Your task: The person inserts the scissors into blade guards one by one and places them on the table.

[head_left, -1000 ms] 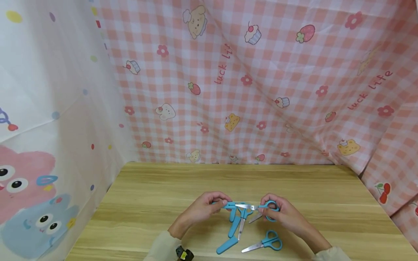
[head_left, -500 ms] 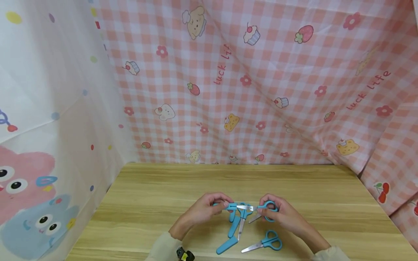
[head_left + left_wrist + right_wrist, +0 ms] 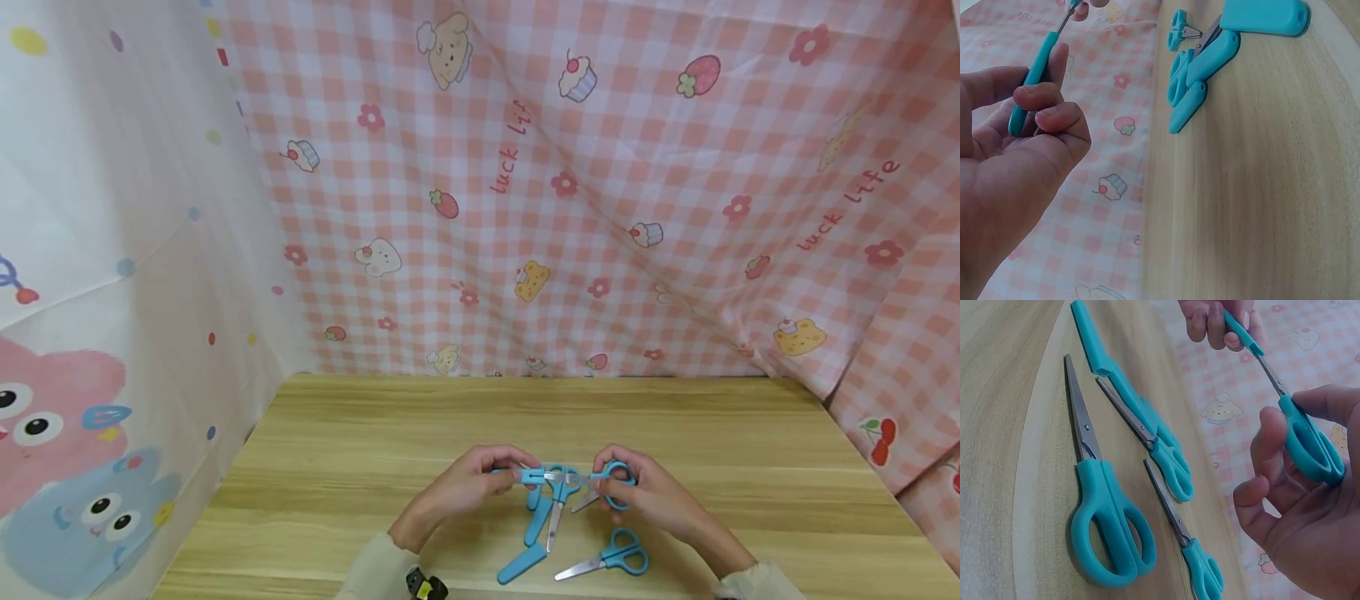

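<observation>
My left hand [image 3: 468,482] pinches a slim teal scissors sheath [image 3: 1036,72] between thumb and fingers, raised above the table. My right hand [image 3: 651,493] holds a pair of teal-handled scissors [image 3: 1297,419] by the finger loops, blades closed and aimed at the sheath. In the right wrist view the blades run into the sheath's mouth, their tip hidden inside; the stretch near the pivot shows bare. Below the hands lie three more scissors, one in front [image 3: 1091,481], one in the middle [image 3: 1163,456] and one farther back [image 3: 1194,556], all unsheathed.
Three loose teal sheaths, a front one [image 3: 521,565], a middle one [image 3: 537,522] and a back one [image 3: 534,498], lie left of the scissors on the wood-grain table [image 3: 337,500]. A pink checked cloth [image 3: 480,250] hangs behind, a white printed one [image 3: 187,292] at left.
My hands have drawn slightly closer together, the right one shifting left and the left one right, so less of the blades shows outside the sheath. The scissors on the table have not moved.
</observation>
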`<state>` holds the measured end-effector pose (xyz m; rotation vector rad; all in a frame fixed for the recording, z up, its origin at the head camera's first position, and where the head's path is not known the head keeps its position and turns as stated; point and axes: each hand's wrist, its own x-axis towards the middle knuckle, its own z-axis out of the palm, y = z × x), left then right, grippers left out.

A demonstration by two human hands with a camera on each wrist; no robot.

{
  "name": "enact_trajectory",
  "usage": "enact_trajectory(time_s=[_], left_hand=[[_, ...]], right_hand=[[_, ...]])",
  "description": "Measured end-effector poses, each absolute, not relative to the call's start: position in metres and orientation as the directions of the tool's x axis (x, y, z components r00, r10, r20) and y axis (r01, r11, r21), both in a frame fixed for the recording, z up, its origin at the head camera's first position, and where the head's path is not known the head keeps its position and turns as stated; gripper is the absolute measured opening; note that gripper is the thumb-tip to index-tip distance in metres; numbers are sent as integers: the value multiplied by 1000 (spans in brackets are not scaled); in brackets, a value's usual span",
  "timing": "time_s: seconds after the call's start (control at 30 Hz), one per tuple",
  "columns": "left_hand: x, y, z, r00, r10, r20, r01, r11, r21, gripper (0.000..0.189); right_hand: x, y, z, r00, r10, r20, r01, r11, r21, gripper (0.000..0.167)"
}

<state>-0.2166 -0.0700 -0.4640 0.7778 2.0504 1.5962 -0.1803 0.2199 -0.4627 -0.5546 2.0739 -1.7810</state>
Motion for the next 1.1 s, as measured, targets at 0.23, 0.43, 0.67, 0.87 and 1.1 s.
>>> enact_trajectory(time_s=[0.23,0.43,0.67,0.87,1.1], left_hand=[[-216,-70,-465,-764,645,-5,147,182,972,24],[-216,-69,-467,-766,643,13,167,179,970,22],[-215,-67,-468,-752,658,27,167,152,974,24],[-215,-65,-469,-751,660,23,159,146,976,24],[-216,-63,-469,-748,664,24,163,149,975,24]], right_hand=[[-181,220,-464,-876,-482,-1,-81,150,-985,23],[-181,221,-467,-892,-453,-3,-87,178,-980,23],[-182,220,-466,-883,-469,33,-121,160,-980,23],[-183,220,-468,-869,-486,96,-179,126,-976,22],[-182,217,-468,-884,-458,95,-172,130,-976,23]])
